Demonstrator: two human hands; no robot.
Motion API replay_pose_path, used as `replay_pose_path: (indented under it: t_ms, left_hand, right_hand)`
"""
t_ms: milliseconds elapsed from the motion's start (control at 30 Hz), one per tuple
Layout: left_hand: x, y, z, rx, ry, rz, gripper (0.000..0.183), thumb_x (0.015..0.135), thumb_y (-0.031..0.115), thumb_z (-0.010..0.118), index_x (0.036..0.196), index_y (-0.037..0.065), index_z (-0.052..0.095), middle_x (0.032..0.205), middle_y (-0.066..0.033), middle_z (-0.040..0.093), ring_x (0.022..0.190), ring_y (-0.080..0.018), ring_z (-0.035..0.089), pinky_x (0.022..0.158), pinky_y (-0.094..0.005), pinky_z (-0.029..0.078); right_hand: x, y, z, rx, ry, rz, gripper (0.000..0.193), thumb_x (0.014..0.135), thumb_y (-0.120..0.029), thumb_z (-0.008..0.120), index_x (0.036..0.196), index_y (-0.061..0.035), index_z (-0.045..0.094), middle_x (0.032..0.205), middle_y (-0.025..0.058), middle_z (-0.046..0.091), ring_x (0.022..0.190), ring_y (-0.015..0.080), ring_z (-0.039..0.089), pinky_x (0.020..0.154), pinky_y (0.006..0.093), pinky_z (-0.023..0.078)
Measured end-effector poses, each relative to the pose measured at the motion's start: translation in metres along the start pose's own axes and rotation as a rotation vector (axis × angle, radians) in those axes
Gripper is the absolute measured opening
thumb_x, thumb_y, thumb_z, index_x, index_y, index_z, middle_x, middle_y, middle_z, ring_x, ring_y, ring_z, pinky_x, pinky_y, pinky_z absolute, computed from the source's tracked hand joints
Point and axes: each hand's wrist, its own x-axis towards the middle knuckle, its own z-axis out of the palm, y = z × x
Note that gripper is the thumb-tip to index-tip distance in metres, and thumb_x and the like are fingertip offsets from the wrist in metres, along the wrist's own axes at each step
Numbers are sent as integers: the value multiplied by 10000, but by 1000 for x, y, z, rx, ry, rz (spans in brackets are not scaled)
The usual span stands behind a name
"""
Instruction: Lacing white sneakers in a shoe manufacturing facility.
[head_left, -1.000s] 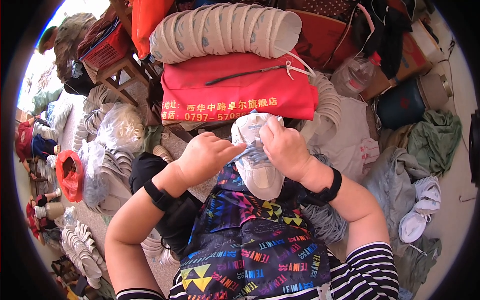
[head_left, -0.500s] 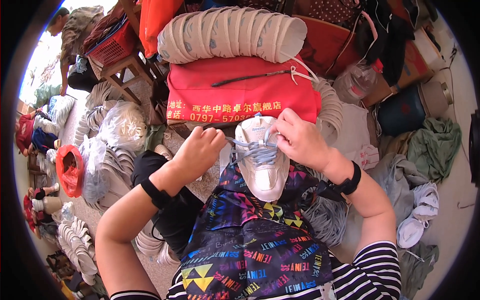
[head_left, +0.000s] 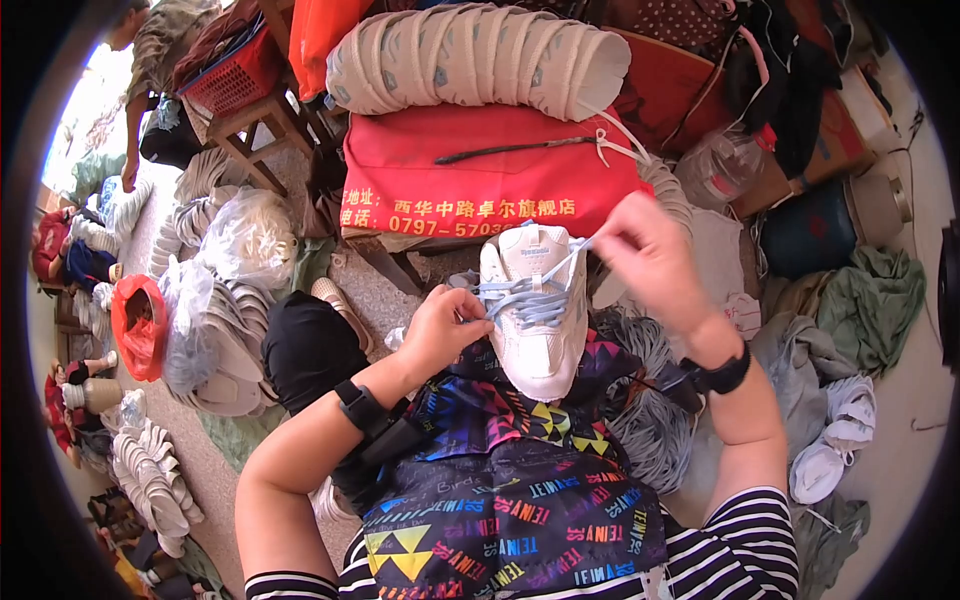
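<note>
Right hand (head_left: 655, 255) now raised, grip pinched on lace (head_left: 560, 270); left hand (head_left: 445, 330) pinching lace beside white shoe (head_left: 535, 345).

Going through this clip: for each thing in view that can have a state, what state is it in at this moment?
white sneaker: on the lap, toe toward the person, partly laced.
light blue lace: threaded through the eyelets, one end pulled up taut.
right hand: raised, pinching the lace end.
left hand: gripping the sneaker's side at the lace.
stack of shoe uppers: lying on the red cushion.
</note>
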Motion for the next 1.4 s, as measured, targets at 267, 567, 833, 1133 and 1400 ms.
replay_pose_path:
  t_ms: [267,567,833,1133,1400]
  left_hand:
    - [7,25,-9,14,57,418,135,772,-34,699,860,32,621,832,-18,460,592,-78,397,524,-241,342]
    - [7,25,4,-67,105,272,156,783,-31,693,904,36,622,857,-14,477,616,-76,432,546,-226,373]
    - [14,15,2,32,159,268,183,785,37,706,933,39,599,861,-49,485,601,-103,472,551,-256,420]
    - [19,34,-17,-378,-9,16,108,861,-17,620,910,42,543,750,49,490,658,-26,448,565,-184,367]
    - [24,22,-45,-234,156,144,126,848,26,658,942,30,574,750,17,495,650,-51,452,580,-224,414]
  right_hand:
    - [6,34,-82,295,522,225,84,895,-103,660,837,-83,601,729,-62,534,593,5,433,543,168,356]
    - [-4,62,-164,181,1030,42,89,899,-132,676,915,-58,629,781,-31,572,625,35,470,589,187,399]
    - [-3,9,-16,-154,90,6,167,815,-32,656,978,-35,620,1014,85,554,822,198,552,765,317,474]
    - [-7,1,32,-349,-204,-193,190,736,-125,702,879,-63,595,969,71,536,999,259,479,879,400,383]
    - [-20,-2,15,-332,-166,-121,119,804,-107,657,838,-53,556,822,87,566,805,288,564,781,396,418]
